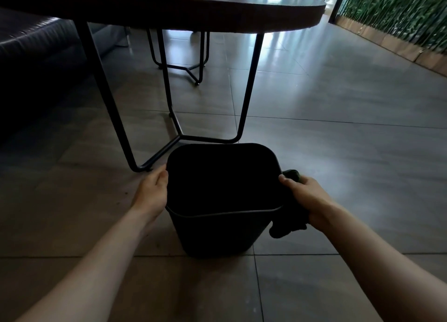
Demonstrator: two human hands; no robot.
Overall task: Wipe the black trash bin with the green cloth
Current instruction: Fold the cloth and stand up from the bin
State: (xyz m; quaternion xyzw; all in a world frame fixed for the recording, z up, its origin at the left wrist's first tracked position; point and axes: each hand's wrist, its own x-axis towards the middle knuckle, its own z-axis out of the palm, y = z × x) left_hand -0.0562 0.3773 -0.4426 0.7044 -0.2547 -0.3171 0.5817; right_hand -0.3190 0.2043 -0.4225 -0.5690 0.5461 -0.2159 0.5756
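Observation:
The black trash bin (212,232) stands upright on the tiled floor just in front of me, its open top facing up and its inside dark. My left hand (152,193) grips the bin's left rim, thumb over the edge. My right hand (306,198) presses the green cloth (287,227) against the bin's right side near the rim; the cloth bunches above my fingers and hangs below my palm. Part of the cloth is hidden under the hand.
A round dark table (217,12) on thin black metal legs (246,104) stands right behind the bin. A dark sofa (36,55) lies at the left. A green plant wall (399,14) runs along the far right. Bare tiled floor (350,140) spreads to the right.

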